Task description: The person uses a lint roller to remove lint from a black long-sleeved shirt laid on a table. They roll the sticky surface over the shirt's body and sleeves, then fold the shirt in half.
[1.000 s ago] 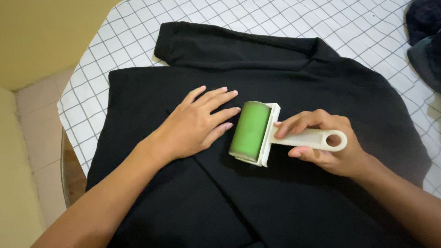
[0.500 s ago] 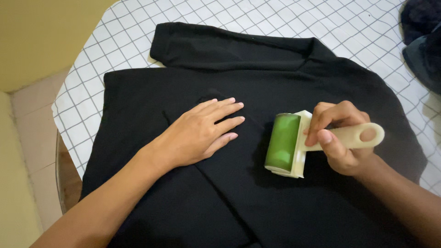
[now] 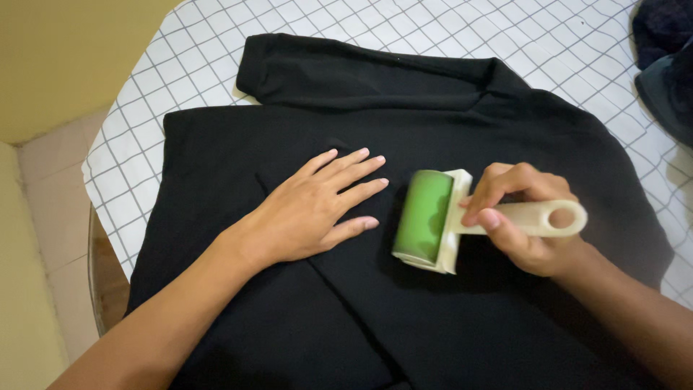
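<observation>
Head view, looking down: a black knit garment point(image 3: 447, 303) is spread flat over a table covered with a white cloth printed in a thin dark grid point(image 3: 180, 65). One sleeve is folded across the top, and a diagonal fold runs from the middle toward the lower edge of the picture.

The left hand point(image 3: 310, 209) lies palm down on the fabric, its fingers point(image 3: 357, 191) spread and released, grasping nothing. Pressed flat like this, it appears to pin the cloth so that it cannot bunch or slide.

The right hand point(image 3: 530, 227) has its fingers clenched around the cream plastic handle of a lint roller with a green cylindrical drum point(image 3: 424, 217). The drum rests on the garment just beside the left fingertips, apart from them by a narrow strip of black fabric. The handle points to the right, so the drum lies crosswise, set to roll sideways.

To the right and below the roller the garment continues as smooth, open fabric. The garment's left edge hangs near the table's rim point(image 3: 97, 238), with tiled floor beyond. At the upper right corner a heap of dark cloth point(image 3: 668, 58) sits on the grid cover, well apart from both hands.
</observation>
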